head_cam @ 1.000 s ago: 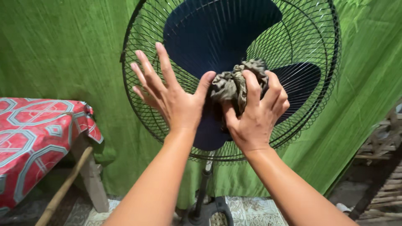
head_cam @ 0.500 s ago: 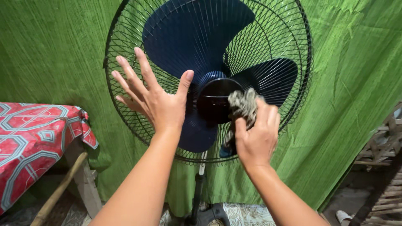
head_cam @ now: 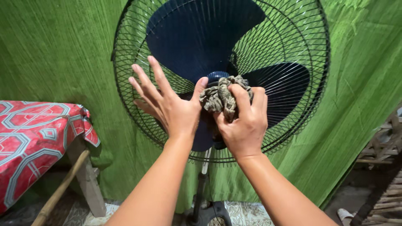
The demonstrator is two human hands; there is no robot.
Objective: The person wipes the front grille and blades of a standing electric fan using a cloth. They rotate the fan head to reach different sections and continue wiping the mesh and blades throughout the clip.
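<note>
Against the fan grille [head_cam: 293,46] — left hand [head_cam: 171,106] splayed, right hand [head_cam: 243,125] gripping rag [head_cam: 222,96]

Both arms extended forward and up, forearms converging toward centre: left hand [head_cam: 171,106] flat with palm away, fingers spread and angled up-left, thumb out to the right; right hand [head_cam: 243,123] beside it, fingers curled in a closed grip, knuckles up.
</note>
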